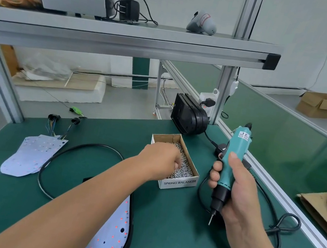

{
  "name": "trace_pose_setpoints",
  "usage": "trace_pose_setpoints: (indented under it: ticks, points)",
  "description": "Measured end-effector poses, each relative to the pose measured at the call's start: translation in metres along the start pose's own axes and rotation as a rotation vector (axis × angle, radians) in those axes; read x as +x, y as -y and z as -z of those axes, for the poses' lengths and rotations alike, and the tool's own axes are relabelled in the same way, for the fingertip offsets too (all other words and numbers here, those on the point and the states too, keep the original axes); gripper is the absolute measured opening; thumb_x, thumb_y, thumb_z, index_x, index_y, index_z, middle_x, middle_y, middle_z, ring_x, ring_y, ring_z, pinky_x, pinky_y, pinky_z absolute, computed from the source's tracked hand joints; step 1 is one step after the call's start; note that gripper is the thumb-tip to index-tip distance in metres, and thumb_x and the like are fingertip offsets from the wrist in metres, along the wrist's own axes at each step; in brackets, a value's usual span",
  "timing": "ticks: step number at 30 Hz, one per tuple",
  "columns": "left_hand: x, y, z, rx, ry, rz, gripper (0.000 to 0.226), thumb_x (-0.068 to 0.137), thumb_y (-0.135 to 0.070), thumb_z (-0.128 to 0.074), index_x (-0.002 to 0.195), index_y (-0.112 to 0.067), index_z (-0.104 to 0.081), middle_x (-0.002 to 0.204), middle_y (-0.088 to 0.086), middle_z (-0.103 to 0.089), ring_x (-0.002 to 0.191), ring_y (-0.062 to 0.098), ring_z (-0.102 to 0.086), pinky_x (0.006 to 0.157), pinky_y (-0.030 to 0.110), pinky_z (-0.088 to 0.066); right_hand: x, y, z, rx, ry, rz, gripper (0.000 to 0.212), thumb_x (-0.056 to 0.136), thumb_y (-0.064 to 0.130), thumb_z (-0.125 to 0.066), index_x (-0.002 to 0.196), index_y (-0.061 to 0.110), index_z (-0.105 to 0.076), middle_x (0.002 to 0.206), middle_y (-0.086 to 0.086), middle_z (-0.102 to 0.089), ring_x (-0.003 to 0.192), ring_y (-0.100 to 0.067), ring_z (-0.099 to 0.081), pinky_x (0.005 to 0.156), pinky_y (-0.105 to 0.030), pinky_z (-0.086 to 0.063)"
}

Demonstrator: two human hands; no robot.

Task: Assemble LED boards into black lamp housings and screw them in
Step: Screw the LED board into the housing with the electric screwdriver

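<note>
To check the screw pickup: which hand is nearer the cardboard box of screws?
Left. The left hand reaches into the cardboard box, down among the screws; the right hand grips the electric screwdriver, apart, to the box's right.

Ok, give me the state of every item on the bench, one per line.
Left hand: fingers curled down into the screws; pinch hidden.
Right hand: grips the electric screwdriver, bit pointing down.
Screw box: open, filled.
Lamp housing: lying flat, LED board seated inside.
Loose LED boards: lying flat, unhoused, wires attached.
</note>
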State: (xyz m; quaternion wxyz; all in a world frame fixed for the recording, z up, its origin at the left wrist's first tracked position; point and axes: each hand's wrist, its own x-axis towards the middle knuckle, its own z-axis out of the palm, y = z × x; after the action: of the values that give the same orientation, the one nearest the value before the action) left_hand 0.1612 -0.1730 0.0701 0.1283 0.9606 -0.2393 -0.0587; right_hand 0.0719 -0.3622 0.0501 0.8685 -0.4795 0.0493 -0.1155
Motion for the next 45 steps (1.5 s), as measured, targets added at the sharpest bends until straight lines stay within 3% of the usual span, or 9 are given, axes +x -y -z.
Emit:
trace_pose_setpoints:
  ticks: [11,15,18,21,25,30,36,40,45]
  points:
    - [-0.008,-0.002,0.014,-0.272,-0.009,0.034,0.028,0.104,-0.012,-0.055,0.113,-0.022,-0.08,0.121,0.002,-0.073,0.108,0.024,-0.068,0.096,0.038,-0.056,0.001,-0.001,0.002,-0.01,0.014,0.004,0.031,0.104,0.035,-0.06,0.122,0.009,-0.063,0.078,-0.005,-0.06,0.058,-0.015,-0.054,0.046,-0.025,-0.046]
    - [-0.021,0.004,0.036,-0.675,-0.132,0.103,0.023,0.107,-0.011,-0.056,0.108,-0.018,-0.078,0.103,-0.004,-0.075,0.098,0.019,-0.067,0.095,0.038,-0.057,0.001,0.0,0.004,0.001,0.015,-0.008,0.034,0.104,0.035,-0.06,0.123,0.008,-0.065,0.077,-0.004,-0.058,0.057,-0.014,-0.052,0.046,-0.024,-0.046]
    - [-0.045,0.017,0.055,-1.297,-0.116,0.126,0.018,0.108,-0.006,-0.054,0.109,-0.007,-0.072,0.081,-0.004,-0.068,0.079,0.013,-0.058,0.084,0.039,-0.065,0.0,0.001,0.004,0.021,0.012,-0.014,0.027,0.104,0.034,-0.061,0.117,0.011,-0.065,0.076,-0.004,-0.058,0.057,-0.015,-0.053,0.046,-0.025,-0.046]
    - [-0.077,0.032,0.067,-1.766,-0.087,0.132,0.013,0.106,-0.006,-0.053,0.109,-0.003,-0.065,0.083,0.006,-0.063,0.075,0.019,-0.058,0.071,0.035,-0.064,-0.001,0.001,0.004,0.04,0.012,-0.009,0.026,0.103,0.034,-0.062,0.114,0.011,-0.065,0.077,-0.004,-0.058,0.058,-0.016,-0.053,0.047,-0.025,-0.048]
    - [-0.121,0.05,0.058,-2.04,-0.002,0.129,0.009,0.096,-0.009,-0.056,0.102,-0.01,-0.062,0.087,0.006,-0.058,0.08,0.021,-0.056,0.075,0.033,-0.062,-0.003,0.001,0.002,0.056,0.018,0.007,0.025,0.102,0.035,-0.063,0.111,0.012,-0.066,0.078,-0.005,-0.058,0.058,-0.016,-0.052,0.047,-0.025,-0.048]
    - [-0.169,0.065,0.041,-2.187,-0.046,0.172,0.007,0.089,-0.01,-0.064,0.094,-0.01,-0.069,0.091,0.006,-0.059,0.083,0.024,-0.06,0.077,0.033,-0.062,-0.012,0.002,-0.013,0.111,0.006,0.012,0.027,0.101,0.036,-0.063,0.112,0.012,-0.066,0.078,-0.004,-0.057,0.058,-0.015,-0.053,0.048,-0.024,-0.049]
    - [-0.201,0.073,0.033,-2.193,-0.048,0.258,0.022,0.073,-0.003,-0.085,0.093,-0.006,-0.076,0.101,0.011,-0.063,0.082,0.021,-0.057,0.054,0.024,-0.05,-0.034,0.01,-0.059,0.282,0.003,0.123,0.019,0.101,0.036,-0.066,0.109,0.019,-0.065,0.082,-0.001,-0.061,0.064,-0.013,-0.059,0.057,-0.024,-0.054]
    - [-0.204,0.071,0.025,-2.1,-0.06,0.24,0.006,0.09,-0.005,-0.077,0.095,-0.005,-0.073,0.097,0.01,-0.06,0.074,0.014,-0.051,0.048,0.02,-0.043,-0.042,0.016,-0.099,0.467,0.182,0.132,0.012,0.1,0.025,-0.067,0.107,0.019,-0.058,0.084,-0.001,-0.059,0.063,-0.01,-0.054,0.056,-0.021,-0.051]
    - [-0.203,0.071,0.014,-1.914,-0.062,0.175,0.006,0.096,-0.009,-0.07,0.096,-0.01,-0.076,0.092,0.008,-0.06,0.067,0.011,-0.046,0.048,0.018,-0.035,-0.037,0.005,-0.143,0.425,0.284,0.089,0.02,0.098,0.029,-0.061,0.109,0.012,-0.064,0.077,0.001,-0.05,0.058,-0.01,-0.045,0.053,-0.021,-0.044]
